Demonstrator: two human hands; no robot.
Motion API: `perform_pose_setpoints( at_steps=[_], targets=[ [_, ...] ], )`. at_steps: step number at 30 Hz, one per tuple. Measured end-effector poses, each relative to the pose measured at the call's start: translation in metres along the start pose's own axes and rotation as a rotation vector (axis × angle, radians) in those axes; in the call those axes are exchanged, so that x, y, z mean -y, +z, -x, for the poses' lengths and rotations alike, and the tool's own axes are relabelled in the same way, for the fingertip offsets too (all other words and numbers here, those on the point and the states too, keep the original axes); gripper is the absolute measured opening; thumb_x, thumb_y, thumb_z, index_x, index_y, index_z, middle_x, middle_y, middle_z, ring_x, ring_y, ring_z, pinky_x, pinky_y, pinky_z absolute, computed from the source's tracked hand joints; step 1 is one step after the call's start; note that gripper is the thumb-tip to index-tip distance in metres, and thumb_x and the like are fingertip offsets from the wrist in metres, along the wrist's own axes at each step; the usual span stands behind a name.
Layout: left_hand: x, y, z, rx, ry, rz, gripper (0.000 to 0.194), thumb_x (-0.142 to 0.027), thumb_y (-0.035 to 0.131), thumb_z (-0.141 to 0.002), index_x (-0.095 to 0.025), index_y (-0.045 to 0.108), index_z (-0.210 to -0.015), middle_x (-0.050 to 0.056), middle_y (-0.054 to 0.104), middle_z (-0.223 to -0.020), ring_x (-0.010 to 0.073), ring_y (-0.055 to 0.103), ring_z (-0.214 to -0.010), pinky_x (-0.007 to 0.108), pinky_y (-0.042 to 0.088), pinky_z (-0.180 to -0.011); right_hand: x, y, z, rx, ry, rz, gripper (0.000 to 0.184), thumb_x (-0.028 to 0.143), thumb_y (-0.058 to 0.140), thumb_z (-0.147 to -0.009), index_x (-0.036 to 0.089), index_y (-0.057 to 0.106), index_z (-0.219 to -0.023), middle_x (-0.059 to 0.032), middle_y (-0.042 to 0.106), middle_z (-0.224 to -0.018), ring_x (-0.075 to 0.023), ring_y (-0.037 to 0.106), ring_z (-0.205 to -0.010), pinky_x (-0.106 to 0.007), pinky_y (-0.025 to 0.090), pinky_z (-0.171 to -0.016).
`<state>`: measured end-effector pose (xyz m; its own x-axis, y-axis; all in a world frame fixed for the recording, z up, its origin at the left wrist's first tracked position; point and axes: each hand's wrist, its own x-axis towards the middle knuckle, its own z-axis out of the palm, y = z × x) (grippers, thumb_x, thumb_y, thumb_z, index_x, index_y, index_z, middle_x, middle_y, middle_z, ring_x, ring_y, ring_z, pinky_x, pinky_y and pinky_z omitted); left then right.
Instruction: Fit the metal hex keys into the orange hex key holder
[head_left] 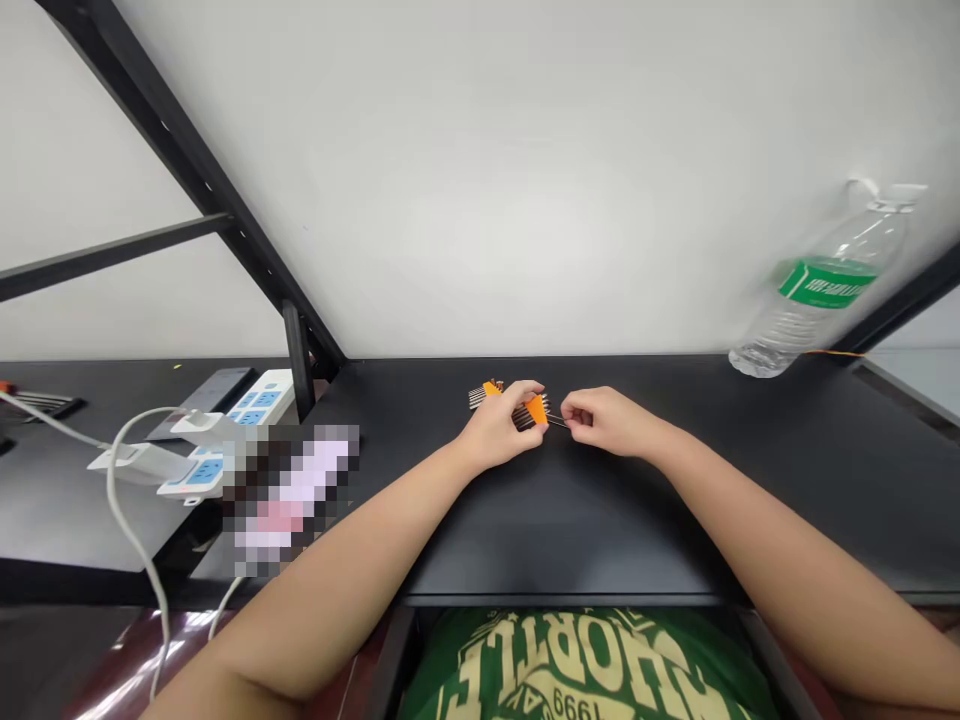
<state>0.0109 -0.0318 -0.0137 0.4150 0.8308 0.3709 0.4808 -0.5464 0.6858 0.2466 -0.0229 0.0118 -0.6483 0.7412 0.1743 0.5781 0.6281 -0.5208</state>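
My left hand (491,432) is closed around an orange holder (537,410), thumb and fingers gripping its right end. Several thin metal rods run through the holder, like a set of hex keys, and their ends stick out on both sides. To the right, my right hand (604,420) pinches the outer end of one thin metal rod (556,420), which reaches out from the holder. Both hands are just above or on the black tabletop (540,530). Part of the holder is hidden behind my left hand.
A clear plastic bottle with a green label (829,283) stands at the back right. On the left are a white power strip (262,400) with plugs and cables, and a pixelated item (300,500). A black metal frame (217,200) rises behind the strip, against a white wall (525,180).
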Motion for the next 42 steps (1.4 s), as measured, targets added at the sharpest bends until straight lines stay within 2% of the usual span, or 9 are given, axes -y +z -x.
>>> perform_pose_setpoints(
  at_steps=[11, 14, 17, 20, 24, 28, 32, 38, 42],
  targets=[
    [-0.006, 0.001, 0.001, 0.032, 0.027, -0.037, 0.052, -0.031, 0.07, -0.079, -0.024, 0.055, -0.129, 0.004, 0.071, -0.117, 0.023, 0.07, -0.108, 0.039, 0.054, -0.098, 0.007, -0.009, 0.006, -0.013, -0.13, 0.157, 0.02, 0.017, 0.049, -0.095, 0.02, 0.068, -0.09, -0.0053, 0.063, -0.087, -0.016, 0.056, -0.074, -0.028, 0.043, -0.069],
    [-0.006, 0.002, 0.001, 0.017, 0.031, -0.044, 0.051, -0.029, 0.069, -0.079, -0.024, 0.055, -0.127, 0.004, 0.071, -0.118, 0.0226, 0.069, -0.109, 0.039, 0.053, -0.1, 0.008, -0.015, 0.007, -0.03, -0.092, 0.108, 0.02, 0.017, 0.048, -0.095, 0.02, 0.067, -0.089, -0.005, 0.064, -0.087, -0.0155, 0.058, -0.073, -0.028, 0.045, -0.07],
    [-0.004, 0.001, 0.0, -0.012, 0.031, -0.053, 0.05, -0.028, 0.069, -0.078, -0.024, 0.055, -0.127, 0.006, 0.071, -0.119, 0.0222, 0.068, -0.112, 0.038, 0.052, -0.102, 0.006, -0.019, 0.009, -0.039, -0.054, -0.036, 0.019, 0.016, 0.048, -0.095, 0.02, 0.067, -0.09, -0.0028, 0.065, -0.086, -0.0126, 0.061, -0.067, -0.027, 0.047, -0.069],
    [-0.002, -0.001, 0.0, -0.016, 0.03, -0.057, 0.051, -0.028, 0.068, -0.078, -0.024, 0.054, -0.127, 0.005, 0.071, -0.117, 0.0215, 0.068, -0.111, 0.038, 0.053, -0.101, 0.005, -0.018, 0.009, -0.065, -0.062, -0.127, 0.019, 0.018, 0.048, -0.095, 0.02, 0.067, -0.092, -0.0021, 0.066, -0.087, -0.0114, 0.062, -0.064, -0.026, 0.049, -0.067],
    [-0.003, 0.0, 0.0, -0.019, 0.064, -0.042, 0.05, -0.027, 0.068, -0.079, -0.024, 0.054, -0.127, 0.005, 0.07, -0.118, 0.0207, 0.068, -0.112, 0.037, 0.053, -0.1, 0.004, -0.016, 0.009, -0.109, -0.084, -0.111, 0.02, 0.018, 0.048, -0.096, 0.02, 0.068, -0.093, -0.0023, 0.066, -0.088, -0.0113, 0.064, -0.065, -0.026, 0.05, -0.069],
    [-0.004, 0.002, -0.001, -0.018, 0.083, -0.033, 0.049, -0.026, 0.068, -0.079, -0.023, 0.054, -0.126, 0.006, 0.07, -0.117, 0.0207, 0.068, -0.11, 0.037, 0.054, -0.1, 0.003, -0.016, 0.009, -0.1, -0.088, -0.12, 0.021, 0.019, 0.048, -0.096, 0.02, 0.069, -0.092, -0.0026, 0.066, -0.088, -0.0114, 0.064, -0.064, -0.027, 0.051, -0.07],
    [-0.004, 0.003, -0.001, -0.023, 0.039, -0.006, 0.05, -0.027, 0.069, -0.078, -0.024, 0.052, -0.125, 0.006, 0.07, -0.116, 0.022, 0.068, -0.113, 0.04, 0.052, -0.102, 0.003, -0.015, 0.009, -0.091, -0.074, -0.132, 0.021, 0.021, 0.048, -0.097, 0.02, 0.069, -0.091, -0.0026, 0.066, -0.087, -0.012, 0.064, -0.064, -0.027, 0.051, -0.07],
    [-0.005, 0.001, -0.001, -0.034, -0.006, 0.033, 0.058, -0.029, 0.07, -0.078, -0.024, 0.044, -0.129, 0.004, 0.073, -0.11, 0.0188, 0.071, -0.098, 0.036, 0.054, -0.096, 0.003, -0.017, 0.008, -0.087, -0.063, -0.154, 0.021, 0.02, 0.047, -0.096, 0.02, 0.068, -0.09, -0.0022, 0.066, -0.087, -0.0118, 0.064, -0.063, -0.027, 0.052, -0.071],
    [-0.006, -0.001, 0.0, -0.034, -0.02, 0.026, 0.058, -0.03, 0.069, -0.078, -0.024, 0.043, -0.129, 0.004, 0.073, -0.11, 0.0189, 0.072, -0.096, 0.036, 0.054, -0.092, 0.004, -0.018, 0.008, -0.091, -0.032, -0.213, 0.019, 0.019, 0.05, -0.094, 0.02, 0.068, -0.089, -0.001, 0.065, -0.083, -0.0116, 0.065, -0.062, -0.026, 0.052, -0.068]
  ],
)
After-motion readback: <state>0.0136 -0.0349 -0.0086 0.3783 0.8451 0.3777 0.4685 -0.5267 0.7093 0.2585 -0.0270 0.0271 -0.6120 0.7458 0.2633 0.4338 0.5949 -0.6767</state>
